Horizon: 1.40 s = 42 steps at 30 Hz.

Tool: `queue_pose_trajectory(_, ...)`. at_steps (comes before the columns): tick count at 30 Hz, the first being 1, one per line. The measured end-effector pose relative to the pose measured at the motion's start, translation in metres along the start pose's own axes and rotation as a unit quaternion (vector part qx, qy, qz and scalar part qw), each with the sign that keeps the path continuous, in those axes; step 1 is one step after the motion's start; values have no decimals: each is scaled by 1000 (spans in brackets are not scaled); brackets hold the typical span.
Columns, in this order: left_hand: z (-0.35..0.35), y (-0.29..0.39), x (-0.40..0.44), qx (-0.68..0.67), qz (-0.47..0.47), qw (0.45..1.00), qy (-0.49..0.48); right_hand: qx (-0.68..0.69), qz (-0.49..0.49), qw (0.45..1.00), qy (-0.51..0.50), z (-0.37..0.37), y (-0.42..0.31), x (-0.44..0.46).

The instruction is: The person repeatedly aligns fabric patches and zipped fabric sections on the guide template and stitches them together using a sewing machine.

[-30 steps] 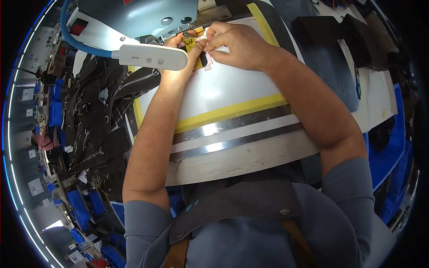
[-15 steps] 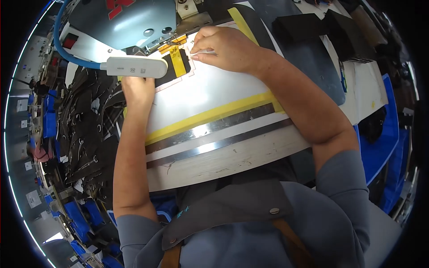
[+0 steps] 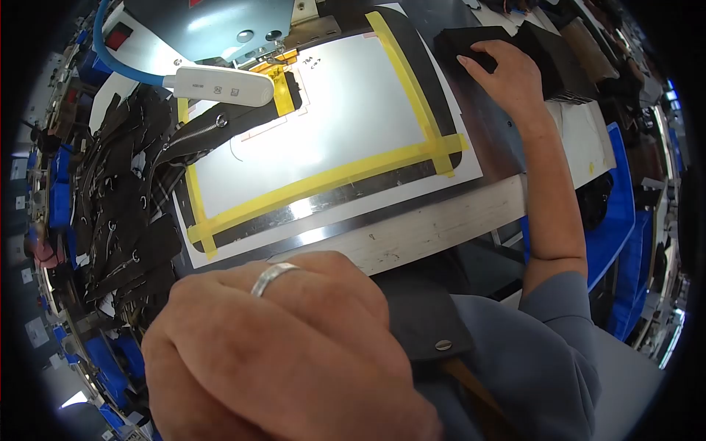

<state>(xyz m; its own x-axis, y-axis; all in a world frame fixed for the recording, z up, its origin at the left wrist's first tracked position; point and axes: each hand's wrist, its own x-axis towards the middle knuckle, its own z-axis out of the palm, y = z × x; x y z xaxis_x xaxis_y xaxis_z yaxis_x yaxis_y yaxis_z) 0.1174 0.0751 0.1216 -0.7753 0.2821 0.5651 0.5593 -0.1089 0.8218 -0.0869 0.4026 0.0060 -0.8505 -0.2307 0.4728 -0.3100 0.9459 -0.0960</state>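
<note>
My left hand (image 3: 272, 345) is raised close to the camera, fingers curled and a silver ring on one of them. Its fingertips are turned away, so anything in them is hidden. At the upper right, my right hand (image 3: 511, 84) reaches over a stack of black pieces (image 3: 471, 42), thumb and forefinger apart. Under the sewing machine head (image 3: 213, 29) lies a black fabric strip with a metal zipper (image 3: 213, 128). Its end sits by a yellow tape piece (image 3: 284, 95) on a white sheet (image 3: 346, 110) with red outlines.
Yellow tape (image 3: 316, 184) borders the white sheet. A white lamp (image 3: 224, 86) on a blue flexible hose (image 3: 118, 70) hangs over the work. Black zippered pieces (image 3: 118, 228) are heaped at left. A second black stack (image 3: 555, 62) and a blue bin (image 3: 618, 220) are at right.
My left hand has left the fabric by the lamp and come up near the camera. My right hand has moved right, from the machine to the black stack. The view has shifted slightly.
</note>
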Motion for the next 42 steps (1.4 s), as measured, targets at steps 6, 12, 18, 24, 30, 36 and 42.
queue_pose_trajectory(6,-3,17,-5,29,127,991,33,5,-44,998,40,9,7,-2)
queue_pose_trajectory(12,20,21,-18,128,186,954,198,-31,-18,999,-25,-2,2,5)
queue_pose_trajectory(18,4,26,-18,129,179,967,128,-40,-3,997,-65,-5,6,15)
queue_pose_trajectory(24,4,15,-15,82,145,981,101,-37,3,996,-81,-11,7,20)
queue_pose_trajectory(30,5,2,-18,40,104,991,74,-19,-11,999,-37,-6,6,10)
queue_pose_trajectory(36,4,-16,-18,10,58,997,45,13,-210,958,194,-45,-43,3)
queue_pose_trajectory(42,-2,-90,-12,-223,-371,865,255,186,-381,893,149,-31,-136,-20)
